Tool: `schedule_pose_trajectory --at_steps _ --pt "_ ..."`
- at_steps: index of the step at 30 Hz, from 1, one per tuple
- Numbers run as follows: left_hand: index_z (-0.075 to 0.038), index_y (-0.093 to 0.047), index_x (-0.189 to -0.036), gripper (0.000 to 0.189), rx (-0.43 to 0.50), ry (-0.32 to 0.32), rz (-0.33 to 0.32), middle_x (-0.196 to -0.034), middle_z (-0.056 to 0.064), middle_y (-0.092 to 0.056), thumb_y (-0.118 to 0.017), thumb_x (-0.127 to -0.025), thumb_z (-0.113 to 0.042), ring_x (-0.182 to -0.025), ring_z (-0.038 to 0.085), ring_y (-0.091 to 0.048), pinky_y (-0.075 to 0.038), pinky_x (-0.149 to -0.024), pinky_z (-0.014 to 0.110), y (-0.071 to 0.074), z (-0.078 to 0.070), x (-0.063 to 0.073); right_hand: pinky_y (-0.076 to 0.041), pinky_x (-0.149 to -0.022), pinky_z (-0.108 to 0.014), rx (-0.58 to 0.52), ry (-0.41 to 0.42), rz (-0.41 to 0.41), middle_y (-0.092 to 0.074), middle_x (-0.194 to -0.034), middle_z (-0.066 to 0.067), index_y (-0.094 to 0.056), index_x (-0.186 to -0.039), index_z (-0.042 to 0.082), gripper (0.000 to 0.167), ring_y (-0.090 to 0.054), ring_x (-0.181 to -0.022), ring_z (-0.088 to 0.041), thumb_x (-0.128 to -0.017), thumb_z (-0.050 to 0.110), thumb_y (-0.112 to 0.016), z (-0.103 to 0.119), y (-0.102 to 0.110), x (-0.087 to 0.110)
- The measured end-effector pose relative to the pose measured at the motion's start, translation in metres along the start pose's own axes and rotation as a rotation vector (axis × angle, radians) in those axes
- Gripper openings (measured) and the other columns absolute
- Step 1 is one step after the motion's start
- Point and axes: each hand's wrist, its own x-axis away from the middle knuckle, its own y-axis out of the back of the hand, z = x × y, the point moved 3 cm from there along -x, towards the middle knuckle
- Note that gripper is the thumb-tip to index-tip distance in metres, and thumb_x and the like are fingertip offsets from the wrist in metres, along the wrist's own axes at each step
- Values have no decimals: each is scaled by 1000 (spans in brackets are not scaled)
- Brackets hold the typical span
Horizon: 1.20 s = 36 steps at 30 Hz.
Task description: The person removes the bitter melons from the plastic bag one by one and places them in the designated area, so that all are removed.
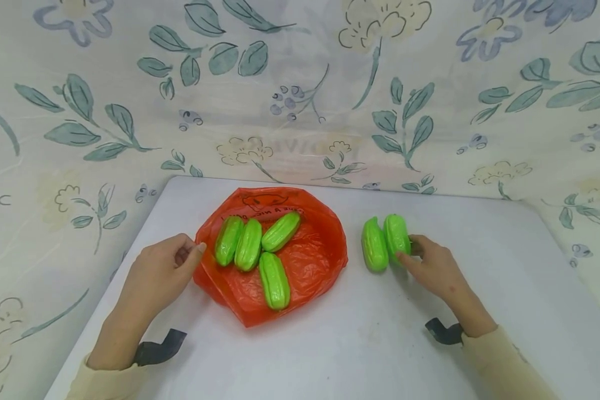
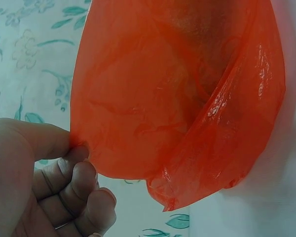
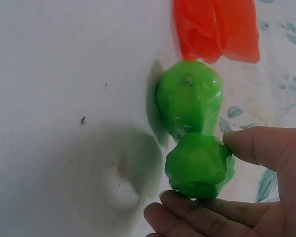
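Left sleeve (image 1: 105,383), left grip (image 1: 161,268) on red bag (image 1: 310,264) — "NICE" in blurred print (image 1: 266,213)

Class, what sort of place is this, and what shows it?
Probably a makeshift indoor workspace: a white table, a flower-patterned sheet hanging behind it, and a red plastic bag lying open on the tabletop.

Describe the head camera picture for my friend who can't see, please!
A person's right-hand fingers grip one of two green vegetables at a white table, while left-hand fingers pinch the edge of an open red bag with four more inside.
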Motion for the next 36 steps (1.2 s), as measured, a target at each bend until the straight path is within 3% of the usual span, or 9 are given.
schedule_pose_trajectory --at_steps 30,36 --pt "-8 -65 -94 22 7 24 24 -71 0 -60 -62 -104 -28 -68 22 -54 -49 -57 30 0 0 -1 -48 -101 -62 31 -37 43 -58 -140 -31 -45 -148 -10 65 -56 -129 -49 -104 37 -59 -4 -9 -2" --pt "-8 -65 -94 21 7 23 23 -71 0 -60 -63 -103 -28 -69 22 -54 -50 -59 32 0 0 -1 -46 -103 -63 36 -42 43 -58 -140 -32 -43 -150 -10 72 -54 -131 -50 -106 45 -56 -5 -9 -2"
